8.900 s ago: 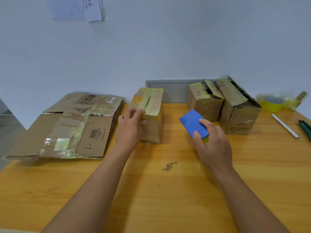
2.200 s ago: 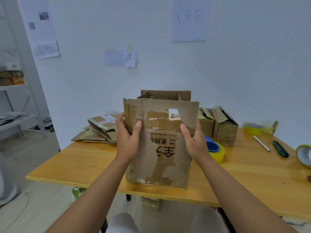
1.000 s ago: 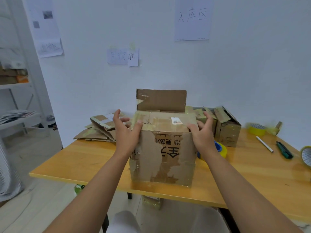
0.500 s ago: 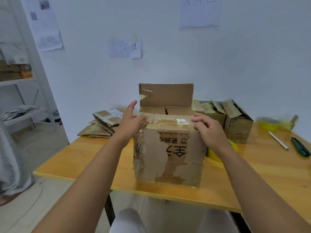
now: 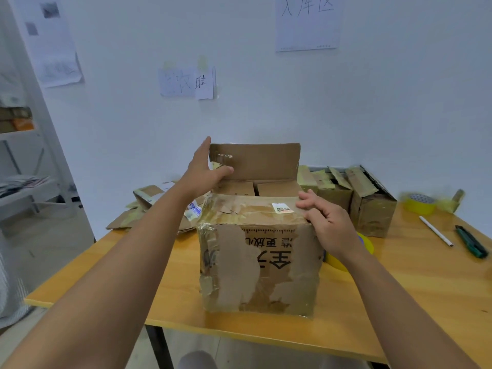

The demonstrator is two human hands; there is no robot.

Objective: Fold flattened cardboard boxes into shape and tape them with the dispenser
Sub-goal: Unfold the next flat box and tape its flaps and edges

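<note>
A worn brown cardboard box (image 5: 259, 265) with black print stands near the front edge of the wooden table (image 5: 399, 288). Its near top flap is folded down and the two side flaps lie inside. The far flap (image 5: 255, 161) stands upright. My left hand (image 5: 205, 170) reaches to that flap's left edge, fingers straight behind it and thumb in front. My right hand (image 5: 326, 222) presses the near flap down at the box's right corner, fingers spread. The yellow tape dispenser (image 5: 346, 255) with a blue top lies behind my right wrist, mostly hidden.
Two small taped boxes (image 5: 370, 206) stand at the back right of the table. Flattened cardboard (image 5: 149, 206) is piled at the back left. A yellow tape roll (image 5: 420, 203), a white pen (image 5: 436, 231) and a green cutter (image 5: 471, 241) lie at the right. Shelves stand far left.
The near flap has been folded down onto the box. My left hand has left the box's left corner and risen to the upright far flap. My right hand stays on the near flap.
</note>
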